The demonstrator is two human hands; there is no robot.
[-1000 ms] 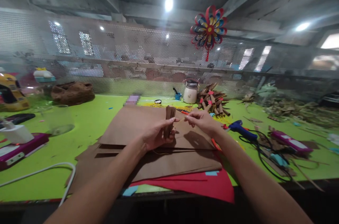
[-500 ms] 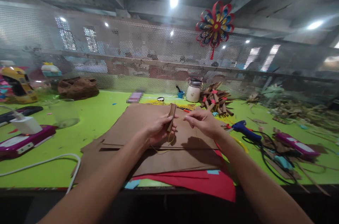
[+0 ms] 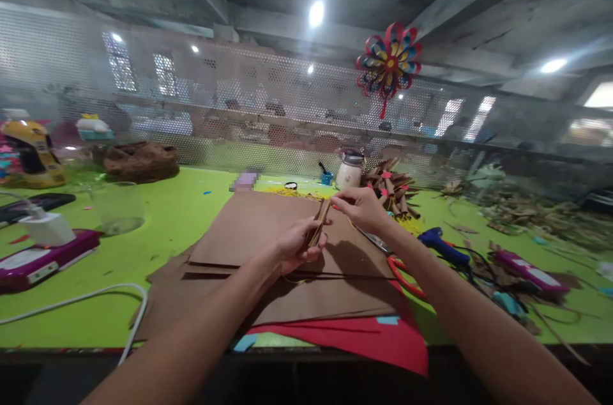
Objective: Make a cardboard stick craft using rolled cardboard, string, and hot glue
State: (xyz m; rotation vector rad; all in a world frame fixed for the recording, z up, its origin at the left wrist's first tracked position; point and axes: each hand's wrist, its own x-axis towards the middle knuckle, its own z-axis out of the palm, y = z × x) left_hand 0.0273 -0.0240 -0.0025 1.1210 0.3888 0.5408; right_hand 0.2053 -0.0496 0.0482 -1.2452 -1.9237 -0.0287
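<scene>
My left hand (image 3: 295, 246) is closed around a narrow roll of brown paper (image 3: 320, 226), which tilts up to the right. Yellow string runs along the roll, and a loose end of the string (image 3: 295, 281) hangs beneath the hand. At the top of the roll my right hand (image 3: 364, 208) pinches with thumb and forefinger; the string there is partly hidden by the fingers. Both hands are above a stack of brown paper sheets (image 3: 253, 226). Scissors with orange handles (image 3: 405, 277) lie under my right wrist.
A red sheet (image 3: 407, 351) pokes out beneath the stack. Behind stand a lidded jar (image 3: 349, 172) and a pile of brown paper rolls (image 3: 393, 191). On the right lie a blue glue gun (image 3: 443, 245) and cables; on the left, a clear cup (image 3: 117, 208) and a white cable (image 3: 100, 290).
My right hand has moved in to the top of the roll, from a little to its right. The left hand has shifted slightly right, and the roll leans more. The scissors show more fully.
</scene>
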